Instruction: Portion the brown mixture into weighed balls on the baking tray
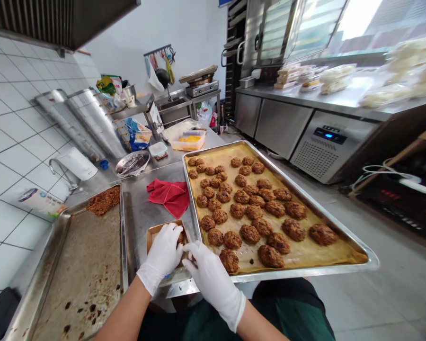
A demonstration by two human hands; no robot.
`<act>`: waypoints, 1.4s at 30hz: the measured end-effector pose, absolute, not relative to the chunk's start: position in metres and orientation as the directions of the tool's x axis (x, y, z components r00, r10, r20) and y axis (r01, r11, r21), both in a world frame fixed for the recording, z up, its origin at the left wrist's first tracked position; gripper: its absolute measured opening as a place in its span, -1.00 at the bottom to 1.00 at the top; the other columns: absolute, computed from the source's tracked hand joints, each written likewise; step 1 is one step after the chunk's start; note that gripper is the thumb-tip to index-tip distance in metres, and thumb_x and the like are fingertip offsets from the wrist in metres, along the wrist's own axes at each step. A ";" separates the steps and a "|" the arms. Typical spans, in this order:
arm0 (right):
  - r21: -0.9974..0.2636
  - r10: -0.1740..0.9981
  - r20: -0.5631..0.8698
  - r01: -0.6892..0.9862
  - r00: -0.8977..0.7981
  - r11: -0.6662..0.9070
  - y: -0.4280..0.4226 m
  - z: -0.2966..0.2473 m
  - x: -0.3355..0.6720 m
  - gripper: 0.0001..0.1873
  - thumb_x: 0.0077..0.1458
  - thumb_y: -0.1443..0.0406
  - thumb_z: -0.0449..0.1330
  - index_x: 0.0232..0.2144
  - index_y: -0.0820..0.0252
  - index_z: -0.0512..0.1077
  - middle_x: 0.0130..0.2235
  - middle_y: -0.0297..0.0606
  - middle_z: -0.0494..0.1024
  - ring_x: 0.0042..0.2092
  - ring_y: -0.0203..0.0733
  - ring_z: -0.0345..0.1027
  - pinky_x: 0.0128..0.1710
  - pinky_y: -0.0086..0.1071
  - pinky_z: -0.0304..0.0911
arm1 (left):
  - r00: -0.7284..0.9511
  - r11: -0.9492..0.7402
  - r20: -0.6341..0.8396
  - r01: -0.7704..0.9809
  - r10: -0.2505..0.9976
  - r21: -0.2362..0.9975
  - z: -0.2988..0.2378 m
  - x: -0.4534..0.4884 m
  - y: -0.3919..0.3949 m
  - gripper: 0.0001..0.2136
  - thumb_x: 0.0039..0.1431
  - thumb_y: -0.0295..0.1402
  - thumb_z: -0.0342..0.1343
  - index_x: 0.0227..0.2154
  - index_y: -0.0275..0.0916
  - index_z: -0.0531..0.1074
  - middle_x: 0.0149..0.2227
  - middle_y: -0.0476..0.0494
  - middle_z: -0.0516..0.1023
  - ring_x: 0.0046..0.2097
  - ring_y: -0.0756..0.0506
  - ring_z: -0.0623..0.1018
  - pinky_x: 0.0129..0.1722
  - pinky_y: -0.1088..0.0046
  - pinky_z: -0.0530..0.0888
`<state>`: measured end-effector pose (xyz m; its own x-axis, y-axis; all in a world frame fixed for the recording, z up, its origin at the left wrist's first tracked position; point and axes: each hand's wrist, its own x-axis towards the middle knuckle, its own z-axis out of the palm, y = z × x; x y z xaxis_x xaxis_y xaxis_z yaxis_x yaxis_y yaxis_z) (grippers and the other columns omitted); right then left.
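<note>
Both hands wear white gloves and meet over a small brown cardboard box on the steel counter. My left hand lies on top of the box with its fingers curled into it. My right hand reaches in from the right, its fingers pressed together at the box's edge; what they hold is hidden. Just to the right is a large baking tray lined with yellow paper and filled with several rows of brown cookies.
A second steel tray with crumbs and a heap of brown mix lies at the left. A red cloth lies behind the box. Farther back are a bowl, plastic tubs, a sink and steel fridges at the right.
</note>
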<state>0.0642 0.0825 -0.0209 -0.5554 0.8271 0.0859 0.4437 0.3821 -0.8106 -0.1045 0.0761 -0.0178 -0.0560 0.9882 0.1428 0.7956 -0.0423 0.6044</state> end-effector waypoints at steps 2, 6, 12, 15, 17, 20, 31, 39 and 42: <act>-0.789 0.819 0.092 0.461 -0.567 0.407 0.080 -0.025 0.063 -0.77 0.14 0.47 0.10 -0.18 0.17 0.44 -0.24 -0.21 0.46 -0.22 -0.06 0.39 -0.11 -0.16 0.27 | -0.086 -0.015 0.115 0.732 0.990 0.681 -0.014 -0.111 0.078 -0.69 0.07 -0.48 0.08 -0.09 -0.17 0.48 -0.07 -0.18 0.55 0.02 -0.22 0.48 0.14 0.13 0.33; -0.769 0.818 0.106 0.475 -0.565 0.428 0.077 -0.028 0.065 -0.79 0.16 0.47 0.10 -0.17 0.20 0.41 -0.22 -0.17 0.46 -0.20 -0.03 0.39 -0.10 -0.13 0.29 | -0.114 0.040 0.027 0.543 0.993 0.839 -0.008 -0.120 0.081 -0.76 0.16 -0.36 0.01 -0.17 -0.20 0.51 -0.17 -0.14 0.62 -0.16 -0.14 0.58 -0.12 0.32 0.49; -0.794 0.815 0.136 0.430 -0.563 0.429 0.075 -0.025 0.069 -0.80 0.15 0.44 0.14 -0.17 0.14 0.40 -0.24 -0.26 0.45 -0.21 -0.10 0.39 -0.12 -0.21 0.30 | -0.294 0.058 0.046 0.334 0.955 0.941 -0.009 -0.120 0.062 -0.71 0.19 -0.17 0.05 -0.18 -0.24 0.52 -0.19 -0.22 0.62 -0.14 -0.18 0.61 -0.19 0.32 0.54; -0.818 0.835 0.155 0.405 -0.527 0.408 0.073 -0.018 0.079 -0.81 0.18 0.39 0.15 -0.14 0.10 0.38 -0.28 -0.33 0.42 -0.28 -0.19 0.37 -0.19 -0.30 0.31 | -0.384 0.025 0.048 0.183 0.922 0.983 -0.006 -0.117 0.049 -0.64 -0.12 -0.32 0.34 -0.18 -0.17 0.53 0.04 -0.21 0.55 0.16 -0.27 0.46 0.10 0.26 0.45; -0.860 0.863 0.171 0.355 -0.476 0.366 0.069 -0.010 0.091 -0.86 0.20 0.36 0.14 -0.16 0.09 0.39 -0.30 -0.36 0.41 -0.31 -0.23 0.37 -0.22 -0.34 0.30 | -0.371 0.022 -0.017 0.008 0.928 1.000 -0.003 -0.109 0.043 -0.62 -0.10 -0.31 0.36 -0.15 -0.15 0.49 0.06 -0.21 0.54 0.11 -0.26 0.52 0.07 0.19 0.48; -0.932 0.911 0.146 0.256 -0.385 0.258 0.062 0.004 0.114 -0.91 0.21 0.35 0.14 -0.23 0.09 0.42 -0.30 -0.35 0.46 -0.26 -0.22 0.39 -0.20 -0.36 0.30 | -0.319 0.099 -0.188 -0.275 0.929 0.956 0.001 -0.091 0.039 -0.71 0.06 -0.27 0.29 -0.16 -0.19 0.43 0.01 -0.24 0.57 -0.23 -0.09 0.60 -0.22 0.33 0.55; -0.975 0.966 0.048 0.197 -0.252 0.099 0.056 0.013 0.163 -0.89 0.21 0.28 0.15 -0.31 0.10 0.48 -0.28 -0.29 0.56 -0.20 -0.14 0.44 -0.13 -0.33 0.29 | -0.284 0.295 -0.394 -0.335 0.874 0.895 0.024 -0.033 0.087 -0.55 0.09 0.05 0.20 -0.58 -0.23 0.26 -0.65 0.07 0.31 -0.65 0.10 0.26 -0.70 0.62 0.10; -0.990 0.973 0.002 0.138 -0.231 0.035 0.057 0.004 0.187 -0.84 0.17 0.22 0.16 -0.32 0.14 0.51 -0.36 -0.28 0.56 -0.28 -0.12 0.44 -0.20 -0.32 0.32 | -0.026 0.312 -0.328 -0.245 0.944 0.918 0.035 -0.005 0.170 -0.65 0.01 -0.19 0.31 -0.19 -0.25 0.43 -0.32 -0.09 0.57 -0.53 0.08 0.46 -0.58 0.60 0.33; -0.994 0.978 -0.032 0.111 -0.204 -0.009 0.055 0.004 0.193 -0.80 0.14 0.18 0.18 -0.34 0.16 0.53 -0.39 -0.26 0.55 -0.31 -0.11 0.44 -0.24 -0.32 0.34 | -0.081 0.325 -0.342 -0.170 0.936 0.930 0.032 0.006 0.204 -0.64 0.17 -0.03 0.11 -0.27 -0.28 0.40 -0.46 -0.02 0.49 -0.67 0.14 0.25 -0.71 0.62 0.10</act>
